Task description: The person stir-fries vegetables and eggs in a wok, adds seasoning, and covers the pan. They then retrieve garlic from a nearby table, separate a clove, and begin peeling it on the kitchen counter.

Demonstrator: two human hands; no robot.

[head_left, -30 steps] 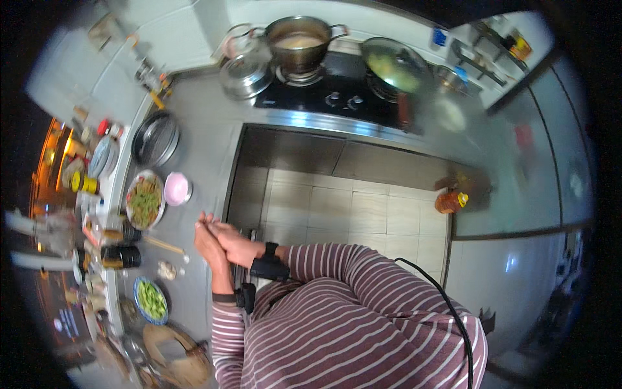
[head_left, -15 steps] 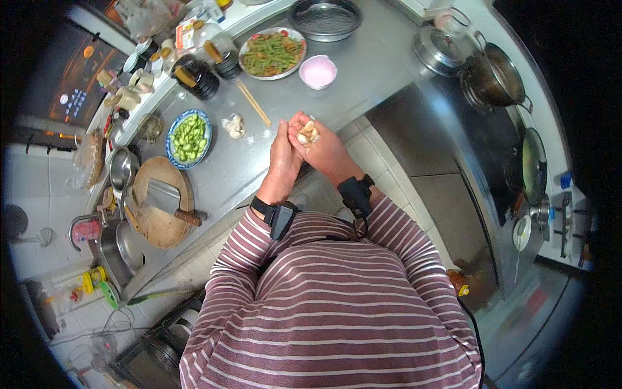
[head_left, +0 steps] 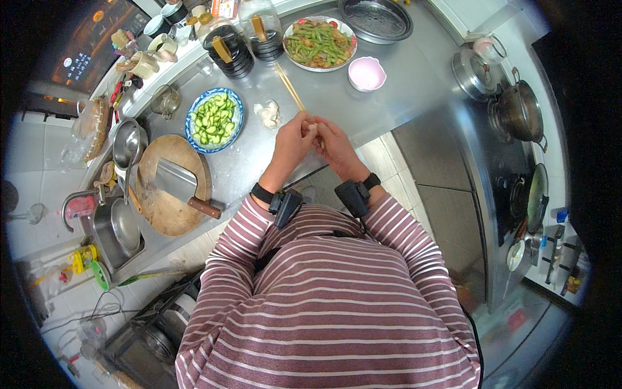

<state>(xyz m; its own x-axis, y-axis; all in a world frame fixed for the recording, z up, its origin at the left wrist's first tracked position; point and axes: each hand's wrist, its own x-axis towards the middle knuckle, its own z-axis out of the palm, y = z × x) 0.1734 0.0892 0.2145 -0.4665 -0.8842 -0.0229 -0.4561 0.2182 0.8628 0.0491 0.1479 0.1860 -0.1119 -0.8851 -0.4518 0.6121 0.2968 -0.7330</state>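
Note:
My left hand (head_left: 291,144) and my right hand (head_left: 337,150) meet over the counter's front edge, fingers closed together. Between the fingertips a bit of pale garlic clove (head_left: 313,128) shows. My right hand is curled, so the other cloves seen in its palm earlier are hidden. Just beyond my left hand lie a pair of wooden chopsticks (head_left: 290,87) and a small whitish heap, seemingly garlic skins (head_left: 267,114). To the left stands a blue-rimmed plate (head_left: 192,135) of sliced cucumber (head_left: 214,120).
A cleaver (head_left: 176,180) rests on a round wooden board (head_left: 162,223), beside the sink (head_left: 111,241). Toward the back are a plate of green beans (head_left: 320,44), a pink bowl (head_left: 367,74), a dark round pan (head_left: 377,19) and jars (head_left: 227,52). Right: the stove (head_left: 499,194) and a pot (head_left: 520,113).
My hands have gone from an open cupped palm showing garlic cloves to fingers closed together at the tips. The view has shifted, so the counter things appear farther right.

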